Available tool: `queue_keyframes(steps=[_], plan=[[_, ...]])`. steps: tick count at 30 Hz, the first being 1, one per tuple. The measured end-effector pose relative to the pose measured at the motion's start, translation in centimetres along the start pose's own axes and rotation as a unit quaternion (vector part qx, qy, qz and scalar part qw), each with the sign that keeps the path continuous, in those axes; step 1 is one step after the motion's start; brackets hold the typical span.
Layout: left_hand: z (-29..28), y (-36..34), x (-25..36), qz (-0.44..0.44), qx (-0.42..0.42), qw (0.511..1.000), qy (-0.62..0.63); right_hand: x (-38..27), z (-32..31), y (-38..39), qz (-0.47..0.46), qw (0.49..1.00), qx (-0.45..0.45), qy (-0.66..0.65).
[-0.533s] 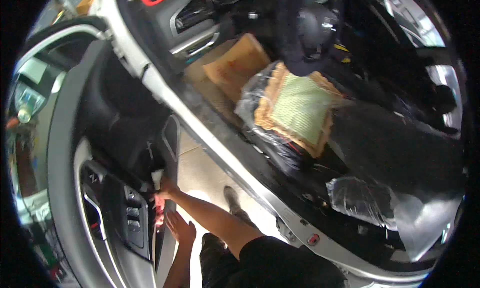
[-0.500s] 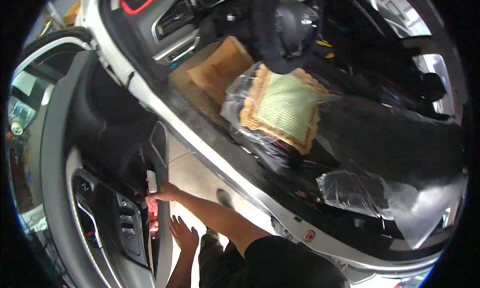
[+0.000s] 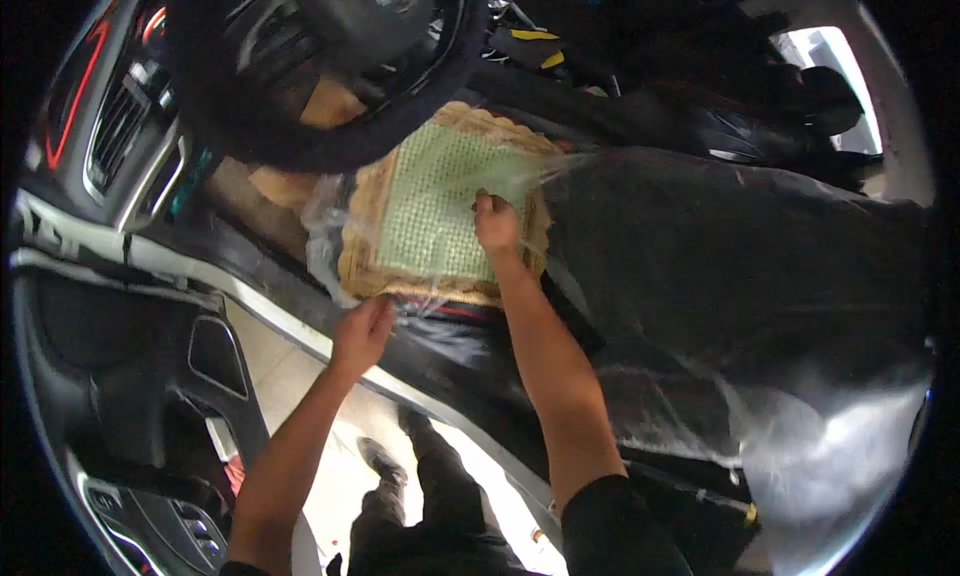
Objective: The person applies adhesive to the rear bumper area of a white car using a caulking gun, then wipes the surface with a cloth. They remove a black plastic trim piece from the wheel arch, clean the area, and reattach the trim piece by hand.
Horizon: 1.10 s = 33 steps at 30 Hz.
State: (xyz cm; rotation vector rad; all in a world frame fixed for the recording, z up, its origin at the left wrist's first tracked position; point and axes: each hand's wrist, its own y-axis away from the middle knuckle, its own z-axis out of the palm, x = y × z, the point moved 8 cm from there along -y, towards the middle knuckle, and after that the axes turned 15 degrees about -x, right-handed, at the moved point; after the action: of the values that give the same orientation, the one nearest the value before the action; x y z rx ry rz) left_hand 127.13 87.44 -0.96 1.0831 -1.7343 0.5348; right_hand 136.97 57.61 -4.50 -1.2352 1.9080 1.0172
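A green woven seat cushion [image 3: 425,191] with a tan scalloped border lies on the driver's seat. Clear plastic film [image 3: 325,238] lies over it and bunches past its left edge. At the cushion's near edge, my left hand [image 3: 362,336] is closed, its fingers pinching the film. Above the cushion's right part is my right hand [image 3: 497,226], its fingers curled closed. Whatever is in the right fingers, if anything, is too small to make out.
The steering wheel [image 3: 330,156] overhangs the cushion's far left side. More plastic covers the dark seatback [image 3: 720,266] on the right. At lower left stands the open car door [image 3: 130,396], with the pale door sill [image 3: 270,311] between it and the seat. Brown paper [image 3: 285,186] lies in the footwell.
Both hands have moved from beside the door panel to the driver's seat cushion. My view has shifted into the car, and the white and red things stay in the door.
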Motion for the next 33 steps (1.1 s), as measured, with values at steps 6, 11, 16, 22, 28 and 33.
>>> queue_keyframes(steps=[6,11,16,22,28,33], plan=[[0.9,-21.7,-4.1,-0.275,-0.070,0.919,0.274,-9.0,-11.2,-11.2,-0.065,0.961,0.079,0.257],[0.8,-24.5,-5.9,-0.249,-0.066,0.953,0.156,-10.8,-27.3,-19.5,-0.099,0.835,0.000,0.541],[1.6,-25.0,-4.2,-0.354,-0.079,0.903,0.231,-8.1,-29.2,-20.7,-0.189,0.808,-0.012,0.559],[0.4,-25.7,-9.8,-0.256,-0.068,0.964,-0.029,-7.9,-29.8,-21.8,-0.181,0.857,-0.074,0.477],[3.3,-22.9,-25.7,-0.328,-0.041,0.929,-0.166,-8.4,-29.1,-23.1,-0.192,0.826,-0.099,0.520],[1.0,-25.8,-13.0,-0.432,-0.044,0.895,-0.104,-8.0,-33.2,-23.0,-0.055,0.795,-0.204,0.569]])
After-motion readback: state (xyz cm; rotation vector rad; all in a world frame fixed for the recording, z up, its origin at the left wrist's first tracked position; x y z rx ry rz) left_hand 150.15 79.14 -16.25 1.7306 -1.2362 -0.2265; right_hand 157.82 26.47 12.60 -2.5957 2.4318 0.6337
